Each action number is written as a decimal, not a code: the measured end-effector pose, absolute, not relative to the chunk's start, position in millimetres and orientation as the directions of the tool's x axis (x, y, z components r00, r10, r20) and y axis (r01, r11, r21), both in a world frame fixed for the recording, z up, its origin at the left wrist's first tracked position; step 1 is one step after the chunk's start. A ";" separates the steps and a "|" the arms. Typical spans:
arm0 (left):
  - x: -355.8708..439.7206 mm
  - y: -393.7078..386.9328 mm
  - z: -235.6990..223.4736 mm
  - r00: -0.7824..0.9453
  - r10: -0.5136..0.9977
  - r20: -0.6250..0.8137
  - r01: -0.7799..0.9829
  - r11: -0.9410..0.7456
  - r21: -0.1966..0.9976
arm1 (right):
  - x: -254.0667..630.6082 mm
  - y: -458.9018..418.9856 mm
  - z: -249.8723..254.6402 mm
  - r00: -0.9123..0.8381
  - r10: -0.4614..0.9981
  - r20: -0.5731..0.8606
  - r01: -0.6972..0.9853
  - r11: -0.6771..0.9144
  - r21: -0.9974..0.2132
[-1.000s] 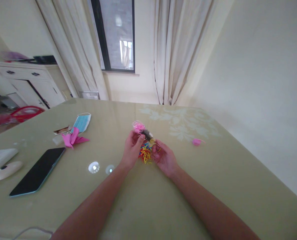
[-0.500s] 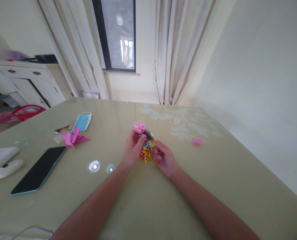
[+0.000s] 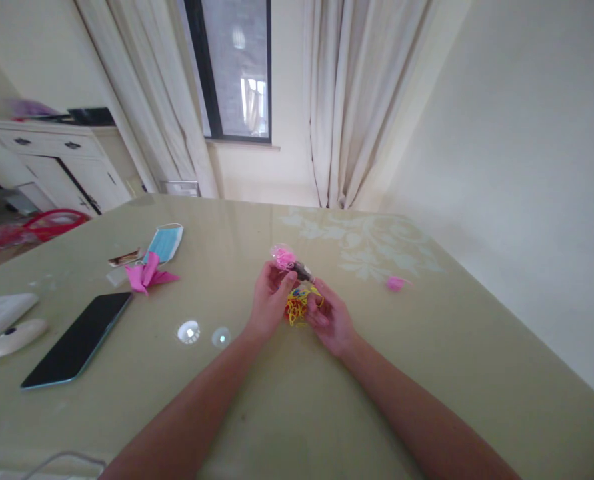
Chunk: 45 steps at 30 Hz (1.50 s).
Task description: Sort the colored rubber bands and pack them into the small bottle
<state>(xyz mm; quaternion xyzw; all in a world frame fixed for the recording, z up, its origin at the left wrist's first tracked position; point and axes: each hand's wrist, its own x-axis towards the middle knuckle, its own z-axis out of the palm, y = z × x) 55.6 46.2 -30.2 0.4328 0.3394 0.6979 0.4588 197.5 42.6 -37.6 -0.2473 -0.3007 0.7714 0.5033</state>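
My left hand [image 3: 267, 301] is closed on a small clear pack [image 3: 283, 256] with pink bands bunched at its far end and a dark middle part. At the pack's near right end, the fingertips of my right hand [image 3: 333, 321] are pinched together and bent. A thin yellow band shows by those right fingers, but I cannot tell exactly what they grip. Below the pack, between both hands, lies a tangle of yellow, red and blue rubber bands [image 3: 295, 309]. My fingers partly hide it.
A small pink bundle [image 3: 395, 284] lies on the table to the right. On the left are a pink folded paper [image 3: 151, 275], a blue face mask [image 3: 165, 243], a dark phone [image 3: 79, 340] and a white mouse [image 3: 17, 338]. Two shiny round spots show on the tabletop.
Both hands have shifted slightly right with the pack. Less of the blue and red in the tangle shows now. The things on the table have not moved.
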 end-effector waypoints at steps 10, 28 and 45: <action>58.4 43.0 -31.1 -0.100 0.971 0.219 -0.457 -0.240 0.856 | 203.4 41.4 -36.0 -0.534 0.845 0.003 -0.596 -0.374 -0.711; 61.8 40.3 -29.8 -0.077 0.966 0.245 -0.413 -0.255 0.874 | 204.1 40.2 -35.0 -0.540 0.842 0.014 -0.594 -0.369 -0.715; 57.7 43.9 -31.7 -0.112 0.965 0.236 -0.459 -0.261 0.849 | 198.1 44.1 -42.4 -0.308 0.951 -0.035 -0.649 -0.237 -0.723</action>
